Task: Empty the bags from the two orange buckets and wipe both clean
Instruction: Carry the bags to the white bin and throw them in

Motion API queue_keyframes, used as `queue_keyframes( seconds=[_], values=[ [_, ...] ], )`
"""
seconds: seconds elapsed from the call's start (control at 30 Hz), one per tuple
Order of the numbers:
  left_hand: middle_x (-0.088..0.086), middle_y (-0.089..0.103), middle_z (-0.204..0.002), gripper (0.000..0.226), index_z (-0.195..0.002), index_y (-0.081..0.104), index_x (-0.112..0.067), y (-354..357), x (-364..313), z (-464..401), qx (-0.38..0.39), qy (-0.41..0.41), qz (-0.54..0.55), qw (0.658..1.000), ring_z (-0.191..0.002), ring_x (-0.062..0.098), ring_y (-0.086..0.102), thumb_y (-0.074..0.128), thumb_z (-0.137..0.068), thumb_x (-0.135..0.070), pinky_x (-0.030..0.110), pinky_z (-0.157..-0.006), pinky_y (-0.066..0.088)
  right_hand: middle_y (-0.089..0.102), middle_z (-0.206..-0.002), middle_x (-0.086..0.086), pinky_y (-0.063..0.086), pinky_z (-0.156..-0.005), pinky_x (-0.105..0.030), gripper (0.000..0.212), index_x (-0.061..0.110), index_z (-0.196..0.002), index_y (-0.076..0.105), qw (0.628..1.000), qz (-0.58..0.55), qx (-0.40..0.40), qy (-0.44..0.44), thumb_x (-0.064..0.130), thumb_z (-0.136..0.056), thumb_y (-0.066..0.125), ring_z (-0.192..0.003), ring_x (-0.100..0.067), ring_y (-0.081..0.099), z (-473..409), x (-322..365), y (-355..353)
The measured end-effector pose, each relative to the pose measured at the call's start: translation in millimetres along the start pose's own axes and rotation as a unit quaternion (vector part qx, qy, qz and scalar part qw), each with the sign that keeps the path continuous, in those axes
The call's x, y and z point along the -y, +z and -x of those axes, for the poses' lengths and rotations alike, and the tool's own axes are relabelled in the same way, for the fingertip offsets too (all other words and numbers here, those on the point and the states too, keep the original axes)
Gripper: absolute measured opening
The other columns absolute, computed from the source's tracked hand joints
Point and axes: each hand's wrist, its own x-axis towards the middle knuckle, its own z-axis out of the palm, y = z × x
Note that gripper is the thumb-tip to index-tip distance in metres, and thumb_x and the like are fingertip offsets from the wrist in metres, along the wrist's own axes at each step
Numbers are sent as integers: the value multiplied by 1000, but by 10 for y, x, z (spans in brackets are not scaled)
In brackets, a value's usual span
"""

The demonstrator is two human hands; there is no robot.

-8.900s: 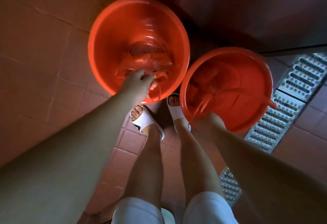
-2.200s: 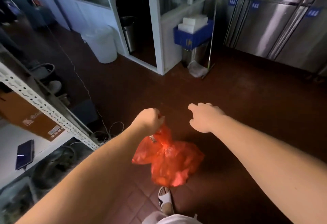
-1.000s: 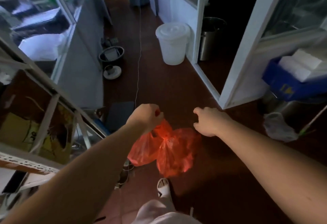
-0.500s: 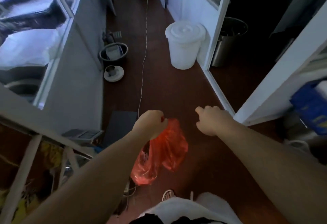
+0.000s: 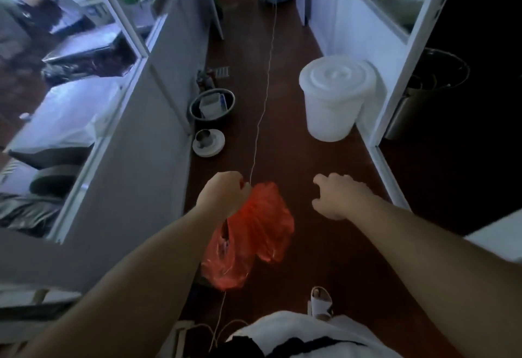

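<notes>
Two orange bags (image 5: pixel 248 236) hang bunched together from one hand; no orange bucket is in view. One white lidded bucket (image 5: pixel 336 97) stands on the floor (image 5: pixel 296 159) by the right wall. By the left partition are one dark basin (image 5: pixel 212 104) and one small round white dish (image 5: pixel 208 142) holding a metal cup. One thin white cord (image 5: pixel 264 94) runs down the middle of the corridor. One white sandal (image 5: pixel 320 302) shows at the bottom.

The left hand (image 5: pixel 223 195) is a closed fist, fingers curled round the gathered tops of the bags, which dangle below it over the floor, clear of the ground. The right hand (image 5: pixel 339 195) holds nothing and touches nothing; its fingers are loosely spread and slightly bent, palm down. The two hands are apart, at about the same height, the bags hanging between and below them.

The bags are thin, crinkled, translucent plastic, puffed into two lobes. The white bucket is smooth plastic, round, with a ribbed lid. The floor is dark reddish-brown and matte. The walls on both sides are pale panels with glazed upper sections in white frames.
</notes>
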Motion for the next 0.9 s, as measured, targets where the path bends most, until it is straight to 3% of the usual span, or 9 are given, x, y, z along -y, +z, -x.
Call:
queue_keyframes(
  seconds=[0.17, 0.37, 0.53, 0.9],
  values=[
    [-4, 62, -73, 35, -70, 58, -23, -276, -127, -998, -34, -59, 4, 998, -65, 13, 59, 54, -99, -43, 30, -55, 43, 53, -132, -5, 43, -92, -51, 55, 28, -139, 43, 998, 13, -43, -46, 49, -88, 44, -120, -31, 49, -972, -203, -708],
    [-4, 60, -70, 33, -70, 56, -18, -382, -202, -2132, -33, -67, 21, 997, -63, 15, 58, 55, -97, -38, 31, -57, 45, 54, -128, -5, 45, -90, -49, 51, 26, -136, 44, 996, 22, -76, -46, 50, -91, 45, -117, -30, 51, -2092, -323, -1358],
    [-3, 59, -67, 36, -64, 52, -23, -347, -148, -3332, -18, -28, 24, 999, -64, 19, 62, 54, -97, -37, 29, -51, 38, 54, -126, -4, 46, -89, -49, 50, 25, -135, 45, 996, 42, -81, -10, 51, -92, 41, -116, -29, 50, -3159, -371, -1758],
    [-5, 62, -67, 34, -68, 58, -22, -541, -50, -5748, 32, -6, 49, 998, -61, 15, 62, 54, -91, -46, 29, -51, 42, 55, -126, -5, 49, -87, -47, 52, 24, -132, 46, 994, 4, -70, 88, 59, -94, 40, -115, -29, 51, -5060, -547, -2521]
  ],
)
